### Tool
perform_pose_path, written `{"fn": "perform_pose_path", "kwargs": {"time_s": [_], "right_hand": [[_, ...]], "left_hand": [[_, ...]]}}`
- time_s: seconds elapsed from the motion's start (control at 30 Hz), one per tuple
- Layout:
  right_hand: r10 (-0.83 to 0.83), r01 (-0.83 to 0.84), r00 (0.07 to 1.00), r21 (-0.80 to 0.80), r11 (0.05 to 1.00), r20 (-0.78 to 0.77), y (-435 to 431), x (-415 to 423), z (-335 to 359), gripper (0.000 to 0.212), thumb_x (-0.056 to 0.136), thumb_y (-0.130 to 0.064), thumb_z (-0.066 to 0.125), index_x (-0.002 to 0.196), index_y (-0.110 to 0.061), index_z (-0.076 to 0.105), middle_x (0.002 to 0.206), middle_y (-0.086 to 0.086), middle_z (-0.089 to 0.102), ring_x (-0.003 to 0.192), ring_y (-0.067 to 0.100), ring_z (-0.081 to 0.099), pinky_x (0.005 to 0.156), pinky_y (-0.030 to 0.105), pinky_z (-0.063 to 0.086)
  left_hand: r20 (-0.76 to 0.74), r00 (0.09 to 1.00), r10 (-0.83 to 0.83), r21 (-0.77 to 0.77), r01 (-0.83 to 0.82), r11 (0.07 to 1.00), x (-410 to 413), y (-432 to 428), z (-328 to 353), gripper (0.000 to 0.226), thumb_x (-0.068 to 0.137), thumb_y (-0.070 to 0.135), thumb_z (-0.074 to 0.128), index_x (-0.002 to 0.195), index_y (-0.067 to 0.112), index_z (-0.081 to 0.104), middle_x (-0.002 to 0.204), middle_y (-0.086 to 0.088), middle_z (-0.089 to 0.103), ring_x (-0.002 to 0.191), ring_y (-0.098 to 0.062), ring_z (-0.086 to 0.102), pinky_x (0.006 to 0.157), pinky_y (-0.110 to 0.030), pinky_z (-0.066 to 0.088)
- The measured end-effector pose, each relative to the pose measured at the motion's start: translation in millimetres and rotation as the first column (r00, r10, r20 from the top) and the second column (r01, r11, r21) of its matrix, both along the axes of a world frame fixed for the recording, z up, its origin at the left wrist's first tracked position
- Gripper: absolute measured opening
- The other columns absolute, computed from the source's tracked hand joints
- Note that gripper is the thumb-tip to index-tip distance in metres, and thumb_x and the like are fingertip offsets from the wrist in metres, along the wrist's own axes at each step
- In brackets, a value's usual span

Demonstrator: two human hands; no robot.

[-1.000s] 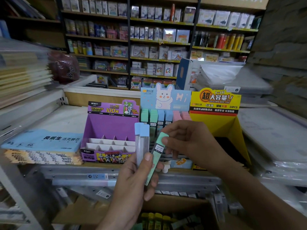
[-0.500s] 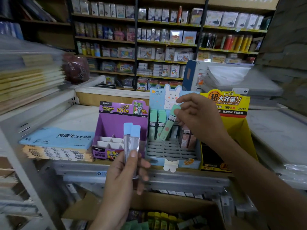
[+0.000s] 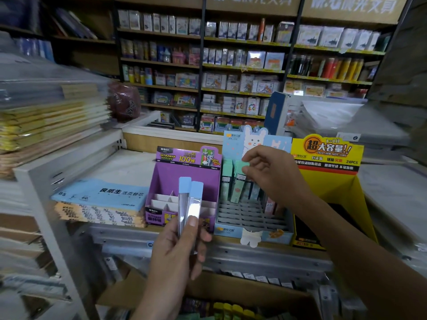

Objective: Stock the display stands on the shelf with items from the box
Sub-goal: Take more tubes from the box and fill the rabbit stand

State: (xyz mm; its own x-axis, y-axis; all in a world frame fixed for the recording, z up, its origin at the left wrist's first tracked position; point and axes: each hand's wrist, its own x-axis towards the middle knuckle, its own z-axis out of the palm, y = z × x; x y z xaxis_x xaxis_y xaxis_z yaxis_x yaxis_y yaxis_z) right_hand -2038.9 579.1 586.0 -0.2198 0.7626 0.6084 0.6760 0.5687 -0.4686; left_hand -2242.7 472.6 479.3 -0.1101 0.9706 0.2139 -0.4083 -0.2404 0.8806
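The pale blue cardboard display stand (image 3: pixel 231 232) with a rabbit header stands on the white shelf (image 3: pixel 120 167), between a purple cardboard stand (image 3: pixel 166 176) and a yellow cardboard stand (image 3: pixel 328 181). Its grey floor is a grid of small square slots. A few flat mint-green tubes (image 3: pixel 226 181) stand upright in the back left slots and pinkish ones (image 3: pixel 269 205) near the right side. The right hand (image 3: pixel 270 174) pinches the top cap of one more mint-green tube (image 3: pixel 238 190) between thumb and fingertips. This tube's long axis is nearly vertical, cap up, tilted slightly right at the top, with its lower end down among the slots beside the other green ones. The left hand (image 3: pixel 178 252) grips two clear, glossy plastic tubes with light blue caps (image 3: pixel 189 202) side by side in front of the purple stand, thumb pressed on their lower part, caps pointing up. The purple stand holds white card dividers forming small compartments. Below the shelf, an open brown cardboard box (image 3: pixel 231 289) holds yellow-green capped items (image 3: pixel 226 308), blurred. A flat blue pack of paper (image 3: pixel 101 192) lies on the shelf at the left.
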Motion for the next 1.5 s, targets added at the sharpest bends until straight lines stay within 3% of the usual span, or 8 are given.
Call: {"fn": "perform_pose_path", "kwargs": {"time_s": [0.17,0.37,0.5,0.8,0.93,1.13,1.33,1.5], "right_hand": [[0.020,-0.019,0.999,-0.036,0.999,0.031,0.9,-9.2,4.5,0.015,0.088,-0.011,0.075,0.095,-0.023,0.068,0.078,-0.007,0.063,0.066,0.003,0.060,0.065,0.015,0.051],[0.010,-0.011,1.000,-0.098,0.995,-0.006,3.8,-17.7,-0.1,0.009,0.091,-0.007,0.070,0.096,-0.014,0.069,0.076,0.002,0.070,0.066,0.010,0.070,0.069,0.039,0.062],[-0.023,0.022,1.000,-0.091,0.996,-0.005,5.6,-21.9,-6.1,0.010,0.093,-0.010,0.067,0.090,-0.019,0.067,0.070,-0.004,0.071,0.062,0.000,0.070,0.061,0.025,0.060],[-0.024,0.027,0.998,-0.057,0.998,0.049,4.4,-24.3,-11.0,0.011,0.092,-0.009,0.067,0.096,-0.016,0.073,0.065,0.000,0.072,0.061,0.007,0.070,0.069,0.037,0.062],[-0.126,0.126,0.991,0.004,0.992,0.045,-8.3,-23.5,-10.9,0.018,0.092,-0.015,0.068,0.106,-0.026,0.072,0.070,-0.010,0.072,0.067,-0.003,0.067,0.063,0.009,0.051],[0.137,-0.215,0.943,-0.240,0.947,-0.304,-30.5,-30.1,-3.9,0.008,0.094,-0.012,0.068,0.090,-0.014,0.074,0.075,0.004,0.075,0.061,0.012,0.071,0.052,0.022,0.056],[0.254,-0.388,0.895,-0.357,0.850,-0.368,-42.0,-29.7,-8.8,0.012,0.089,-0.015,0.076,0.099,-0.009,0.071,0.074,0.009,0.076,0.064,0.025,0.074,0.052,0.028,0.057],[0.247,-0.400,0.873,-0.328,0.856,-0.420,-41.5,-22.5,-6.4,0.011,0.086,-0.008,0.078,0.095,-0.008,0.071,0.071,0.013,0.074,0.061,0.028,0.072,0.054,0.030,0.057]], "left_hand": [[0.003,1.000,-0.015,-0.015,0.015,1.000,1.9,0.1,3.1,0.025,0.090,0.035,0.059,0.101,0.016,0.072,0.076,-0.013,0.065,0.049,-0.014,0.046,0.035,-0.019,0.031],[0.010,1.000,-0.030,-0.021,0.030,0.999,-1.5,0.7,4.4,0.031,0.092,0.032,0.059,0.108,0.008,0.068,0.076,-0.014,0.065,0.048,-0.014,0.045,0.033,-0.020,0.030],[0.013,0.999,-0.037,-0.018,0.037,0.999,-2.0,0.7,4.4,0.029,0.090,0.031,0.059,0.107,0.011,0.070,0.076,-0.014,0.065,0.047,-0.013,0.047,0.033,-0.019,0.031],[0.008,0.999,-0.050,-0.004,0.050,0.999,-2.0,2.4,1.0,0.024,0.088,0.038,0.062,0.103,0.022,0.072,0.077,-0.012,0.067,0.047,-0.012,0.048,0.035,-0.019,0.031],[0.009,0.998,-0.063,0.007,0.063,0.998,0.7,2.8,0.0,0.031,0.084,0.044,0.066,0.104,0.021,0.072,0.078,-0.013,0.067,0.046,-0.012,0.047,0.036,-0.018,0.031],[-0.020,0.997,-0.079,0.025,0.079,0.997,8.6,3.9,-2.8,0.030,0.088,0.047,0.073,0.103,0.021,0.070,0.080,-0.018,0.069,0.046,-0.015,0.049,0.036,-0.019,0.032],[-0.066,0.993,-0.102,0.033,0.105,0.994,18.3,3.0,-0.9,0.026,0.085,0.044,0.071,0.102,0.025,0.072,0.082,-0.020,0.071,0.046,-0.018,0.053,0.035,-0.021,0.035],[-0.064,0.994,-0.089,0.006,0.089,0.996,20.8,0.9,2.1,0.030,0.082,0.049,0.067,0.097,0.023,0.073,0.084,-0.020,0.074,0.049,-0.023,0.061,0.036,-0.021,0.036]]}}
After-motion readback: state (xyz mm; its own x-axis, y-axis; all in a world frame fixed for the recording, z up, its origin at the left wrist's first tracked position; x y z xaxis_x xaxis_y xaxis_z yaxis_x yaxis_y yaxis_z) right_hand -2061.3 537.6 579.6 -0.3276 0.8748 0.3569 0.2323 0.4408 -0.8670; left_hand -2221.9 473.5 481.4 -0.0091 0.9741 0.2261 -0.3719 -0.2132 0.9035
